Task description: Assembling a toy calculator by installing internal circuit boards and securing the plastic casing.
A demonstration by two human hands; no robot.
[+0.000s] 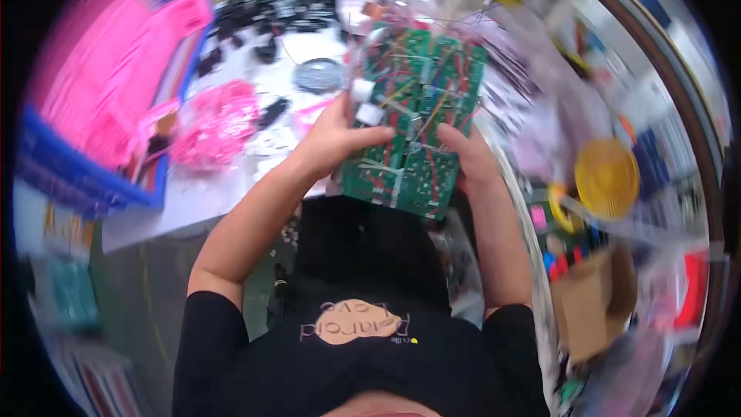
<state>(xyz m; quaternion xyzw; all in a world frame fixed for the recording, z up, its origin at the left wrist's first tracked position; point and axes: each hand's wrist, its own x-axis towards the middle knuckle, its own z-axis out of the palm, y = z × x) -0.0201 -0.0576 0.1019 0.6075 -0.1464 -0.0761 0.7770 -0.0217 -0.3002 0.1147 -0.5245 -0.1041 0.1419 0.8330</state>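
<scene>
Between my two hands is a green circuit board panel (417, 162), tilted slightly, with red, yellow and white wires across its face. My left hand (336, 139) grips its left edge, thumb lying on the face and fingers hidden underneath. On the opposite edge my right hand (472, 156) holds it the same way, thumb on top. Two white blocky parts (369, 113) sit at the panel's left edge beside my left thumb. More wires tangle at the panel's far end, where blur hides detail.
A blue crate (93, 189) full of pink bags stands at left. On the white table (193, 208) lie a pink plastic bag (220, 127), a round clear dish (318, 75) and many small black parts (285, 11). To the right are a yellow round container (607, 177) and a cardboard box (590, 309).
</scene>
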